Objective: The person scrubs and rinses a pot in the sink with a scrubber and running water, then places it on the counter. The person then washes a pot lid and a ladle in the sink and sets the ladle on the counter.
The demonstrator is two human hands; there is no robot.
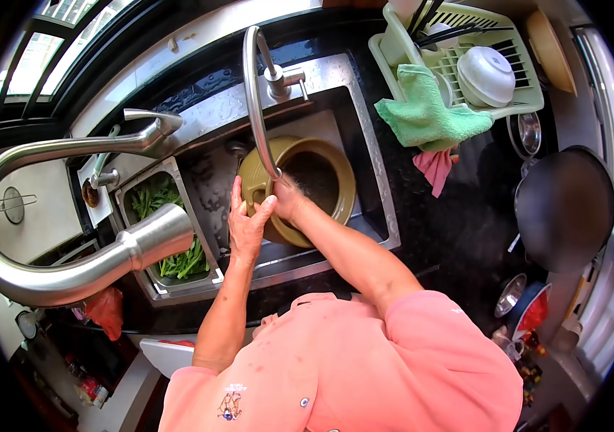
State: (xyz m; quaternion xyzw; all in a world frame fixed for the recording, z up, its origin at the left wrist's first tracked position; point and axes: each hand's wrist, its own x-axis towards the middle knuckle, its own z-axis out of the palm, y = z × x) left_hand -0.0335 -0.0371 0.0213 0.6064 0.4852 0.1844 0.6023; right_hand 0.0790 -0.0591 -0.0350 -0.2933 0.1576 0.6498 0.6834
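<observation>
An olive-brown clay pot (343,155) lies tilted in the steel sink (386,194), its dark mouth facing up and to the right. My left hand (246,227) grips the pot at its looped handle, fingers stretched along the outer wall and thumb beside the loop. At the near-left part of the rim is my right hand (289,199), right under the thin faucet's spout (274,173). Its fingers are mostly hidden, so whether they hold the rim or anything else does not show.
Leafy greens (186,263) fill a smaller basin on the left. A large pull-down faucet (134,252) arches close to the camera. On the right stand a green dish rack (386,54) with bowls, a green cloth (429,108) and a dark round pan (566,209).
</observation>
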